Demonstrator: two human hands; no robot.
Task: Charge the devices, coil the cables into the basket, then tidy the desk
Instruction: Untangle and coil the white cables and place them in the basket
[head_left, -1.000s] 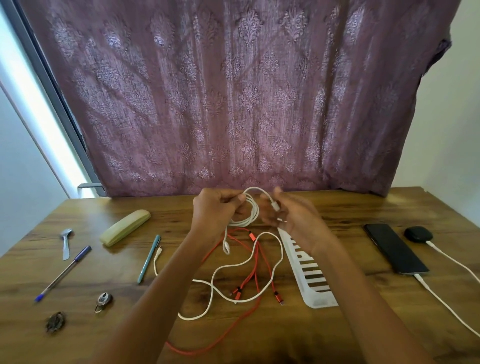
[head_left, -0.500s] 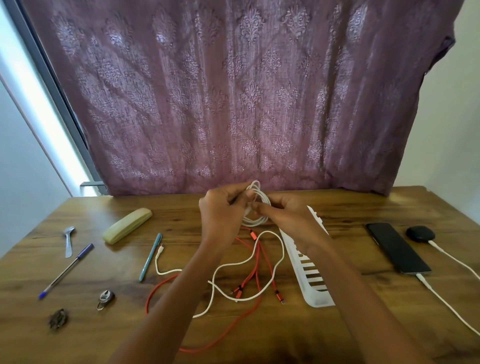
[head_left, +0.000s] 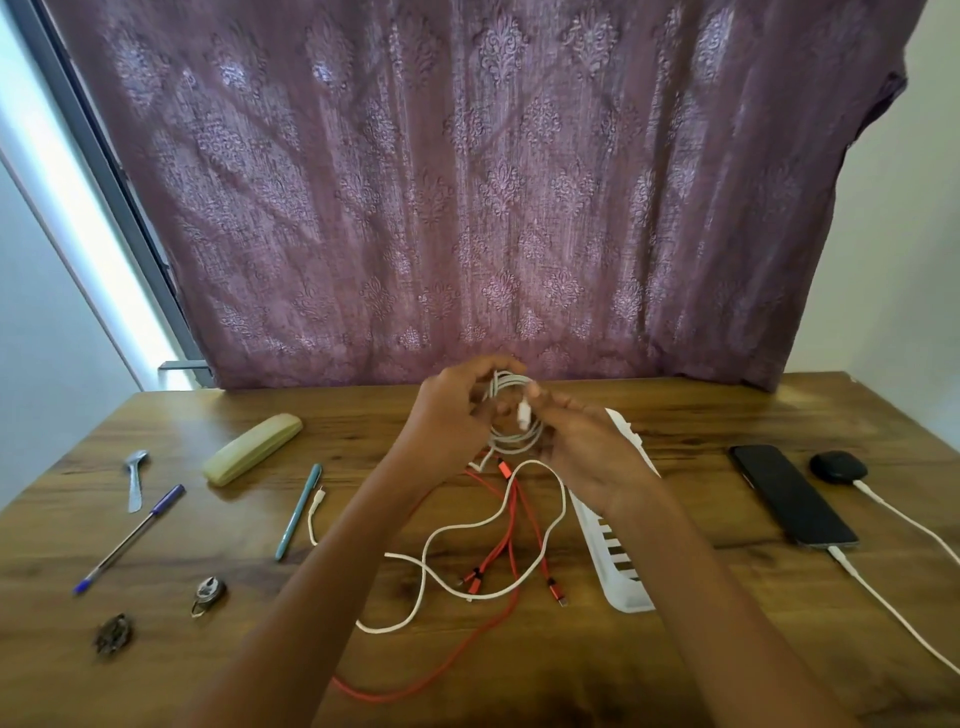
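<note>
Above the middle of the wooden desk (head_left: 727, 649), my left hand (head_left: 452, 415) grips a coiled white cable (head_left: 511, 441). My right hand (head_left: 587, 447) pinches the cable's white plug end against the coil. Below the hands, another white cable (head_left: 431, 551) lies loose on the desk, tangled with a red multi-head cable (head_left: 506, 540). A white slotted basket (head_left: 618, 561) lies just right of the cables, partly behind my right wrist. At the right, a black phone (head_left: 789, 493) and a black earbud case (head_left: 837, 466) each have a white charging cable (head_left: 893, 613) plugged in.
On the left of the desk lie a yellow-green case (head_left: 252, 449), a teal pen (head_left: 298, 512), a blue pen (head_left: 130, 538), a metal spoon (head_left: 136, 478), a small metal clip (head_left: 208, 595) and a dark small object (head_left: 113, 633). A purple curtain (head_left: 493, 182) hangs behind.
The coil has tightened between my hands. My right hand has shifted from the loop's top to the plug end at the coil's side. The view has tilted slightly.
</note>
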